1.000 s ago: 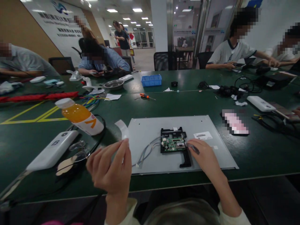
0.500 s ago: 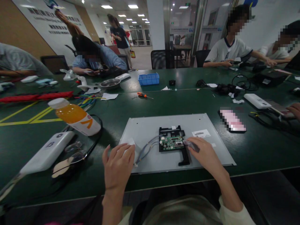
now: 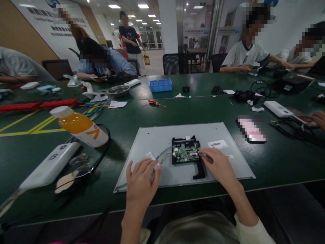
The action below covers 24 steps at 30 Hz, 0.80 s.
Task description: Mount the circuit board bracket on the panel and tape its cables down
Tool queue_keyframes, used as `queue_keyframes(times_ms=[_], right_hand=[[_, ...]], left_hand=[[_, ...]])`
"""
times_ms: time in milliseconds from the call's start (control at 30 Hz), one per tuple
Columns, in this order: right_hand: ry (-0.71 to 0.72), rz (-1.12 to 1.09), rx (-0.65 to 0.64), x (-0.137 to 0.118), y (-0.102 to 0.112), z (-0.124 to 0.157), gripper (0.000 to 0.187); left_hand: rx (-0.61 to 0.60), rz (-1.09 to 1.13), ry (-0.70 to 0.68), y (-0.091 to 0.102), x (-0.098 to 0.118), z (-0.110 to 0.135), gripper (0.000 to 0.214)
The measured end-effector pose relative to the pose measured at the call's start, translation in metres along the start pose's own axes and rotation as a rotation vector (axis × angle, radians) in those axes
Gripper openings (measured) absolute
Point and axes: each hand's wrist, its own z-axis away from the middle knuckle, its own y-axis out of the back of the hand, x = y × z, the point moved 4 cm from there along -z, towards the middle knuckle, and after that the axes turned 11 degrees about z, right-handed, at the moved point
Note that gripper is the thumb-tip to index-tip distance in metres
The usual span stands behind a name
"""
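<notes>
A grey metal panel (image 3: pixel 142 142) lies flat on the green table in front of me. On it sits a black plastic bracket (image 3: pixel 200 171) with a green circuit board (image 3: pixel 186 154) inside. Grey cables (image 3: pixel 166 153) run leftward from the board's left side. My left hand (image 3: pixel 142 179) closes thumb and fingers around these cables, above the panel's left part; the fingertips partly hide them. A small pale strip (image 3: pixel 149 155) shows just beyond those fingers. At the board's right edge, my right hand (image 3: pixel 219 166) pinches a small dark grey piece (image 3: pixel 207 157), whose kind I cannot make out.
To the left are an orange drink bottle (image 3: pixel 81 127), a white power bank (image 3: pixel 50 166) and glasses (image 3: pixel 82 169). A phone (image 3: pixel 251 129) lies right of the panel. Farther back are a screwdriver (image 3: pixel 153 102) and a blue basket (image 3: pixel 160 85). Other people sit around the table.
My left hand has moved right, from the panel's left edge onto the grey cables, and closed around them. My right hand stays at the board's right edge with the grey piece.
</notes>
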Motion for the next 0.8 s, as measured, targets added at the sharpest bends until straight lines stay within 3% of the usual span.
queue_keyframes(times_ms=[133,300,667,800], right_hand=[[-0.002,-0.010,0.017,0.002,-0.002,0.002,0.027],[0.004,-0.016,0.031,0.003,-0.003,0.003,0.029],[-0.017,-0.018,0.046,0.003,-0.005,0.004,0.026],[-0.016,-0.015,0.039,0.003,-0.005,0.003,0.024]], left_hand=[[0.039,-0.010,0.097,-0.010,-0.008,0.000,0.023],[0.000,-0.049,0.177,-0.024,-0.013,0.003,0.017],[-0.008,-0.003,0.169,-0.023,-0.013,0.002,0.013],[0.062,0.001,0.190,-0.017,-0.003,-0.001,0.014]])
